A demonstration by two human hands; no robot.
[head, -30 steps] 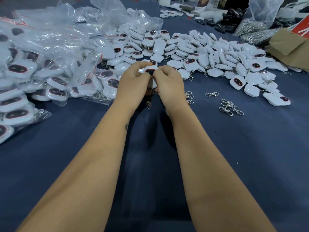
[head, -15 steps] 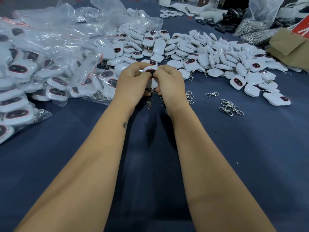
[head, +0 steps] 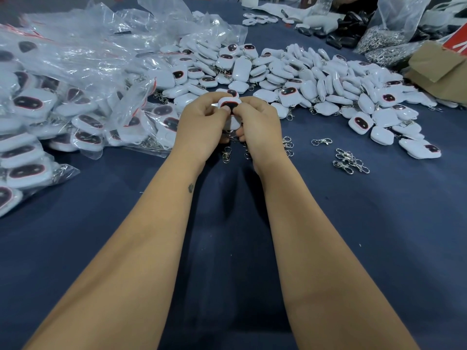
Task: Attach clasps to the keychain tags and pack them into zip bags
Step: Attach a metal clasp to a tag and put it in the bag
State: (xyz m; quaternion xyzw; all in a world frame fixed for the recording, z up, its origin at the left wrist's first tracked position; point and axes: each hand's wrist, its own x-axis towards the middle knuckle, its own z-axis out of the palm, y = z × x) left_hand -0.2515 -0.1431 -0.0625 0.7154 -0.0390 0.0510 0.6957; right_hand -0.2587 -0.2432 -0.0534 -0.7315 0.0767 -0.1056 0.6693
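Both hands meet over the blue table (head: 353, 248), pinching one white tag (head: 228, 106) between them. The left hand (head: 202, 125) grips its left edge with thumb and fingers pressed together, and the right hand (head: 257, 122) does the same on the other side, thumbs touching near the dark face. The tag is held up off the cloth, face toward the person, probably so the loop end hangs free below for the clasp; whether a clasp is already in the fingers I cannot tell, since the hands hide that part. Loose clasps (head: 350, 161) lie just to the right and a few more sit right under the wrists, kept close so the next one is an easy reach. The heap of unpacked tags (head: 316, 82) spreads out just beyond the hands, many already with clasps on. Filled bags (head: 32, 109) are stacked off to the left, out of the working space. I'd judge this tag is in the clasp-fitting step, with bagging yet to come.
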